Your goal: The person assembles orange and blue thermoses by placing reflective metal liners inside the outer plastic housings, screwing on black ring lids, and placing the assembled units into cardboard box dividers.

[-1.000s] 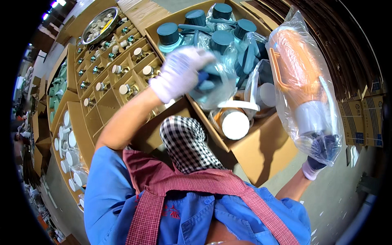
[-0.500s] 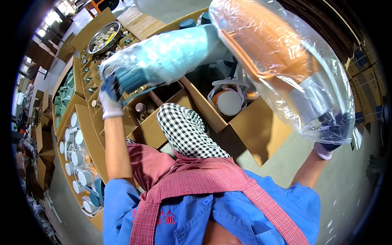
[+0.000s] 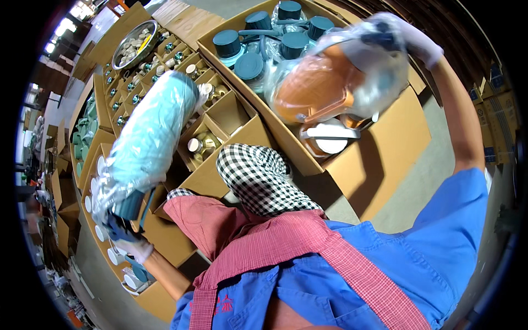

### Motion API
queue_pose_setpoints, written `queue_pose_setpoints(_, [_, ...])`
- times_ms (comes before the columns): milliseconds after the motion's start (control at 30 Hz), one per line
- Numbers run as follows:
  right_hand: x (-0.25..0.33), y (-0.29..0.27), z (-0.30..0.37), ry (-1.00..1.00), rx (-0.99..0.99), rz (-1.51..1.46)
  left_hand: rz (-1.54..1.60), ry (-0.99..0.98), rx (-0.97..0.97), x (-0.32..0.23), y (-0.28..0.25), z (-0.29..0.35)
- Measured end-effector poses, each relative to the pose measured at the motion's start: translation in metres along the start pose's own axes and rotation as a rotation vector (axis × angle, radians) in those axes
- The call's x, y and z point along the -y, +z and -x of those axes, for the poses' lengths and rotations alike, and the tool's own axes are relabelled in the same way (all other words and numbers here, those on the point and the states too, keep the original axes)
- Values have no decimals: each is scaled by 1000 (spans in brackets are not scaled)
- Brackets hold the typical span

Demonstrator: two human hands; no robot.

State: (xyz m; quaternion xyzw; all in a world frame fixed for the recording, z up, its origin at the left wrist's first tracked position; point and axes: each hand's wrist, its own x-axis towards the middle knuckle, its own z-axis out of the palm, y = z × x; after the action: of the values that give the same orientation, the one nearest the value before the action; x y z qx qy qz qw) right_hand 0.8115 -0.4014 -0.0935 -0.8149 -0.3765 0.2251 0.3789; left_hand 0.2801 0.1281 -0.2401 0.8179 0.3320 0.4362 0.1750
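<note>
My left hand [image 3: 125,236], in a glove with dark blue fingers, is closed round the dark teal lid end of a light-blue water bottle [image 3: 151,124]. Clear plastic wraps the bottle, which tilts up and away to the right over a divided carton. My right hand [image 3: 407,39], gloved too, grips the bunched plastic at the far end of a bagged orange bottle [image 3: 313,88]. That bottle is blurred and hangs lid end up over an open cardboard box [image 3: 269,122]. Teal-lidded bottles [image 3: 249,66] stand in this box, beside a white-lidded orange bottle [image 3: 330,137] at its near end.
The divided carton [image 3: 242,144] at centre left holds several small bottles in its cells. A steel bowl [image 3: 116,59] of small pale pieces rests on its far end. White-lidded items fill a carton at the left. A large box flap [image 3: 404,137] sticks out at the right.
My left hand has come down and nearer, swinging the light-blue bottle upright-tilted to the left. My right hand has risen to the far side, bringing the orange bottle left over the box.
</note>
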Motion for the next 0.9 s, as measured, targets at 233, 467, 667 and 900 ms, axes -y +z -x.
queue_pose_setpoints(233, [-78, 110, -91, -694, 135, 1314, -507, 263, 62, -35, -17, 28])
queue_pose_setpoints(467, [41, 250, -86, -436, -284, -334, 553, -297, -56, -67, -50, 43])
queue_pose_setpoints(667, [0, 200, -126, -499, -282, -598, 588, -368, -265, -46, -147, 70])
queue_pose_setpoints(900, [133, 352, 9, -634, 937, 210, 652, -300, -490, -46, -189, 95])
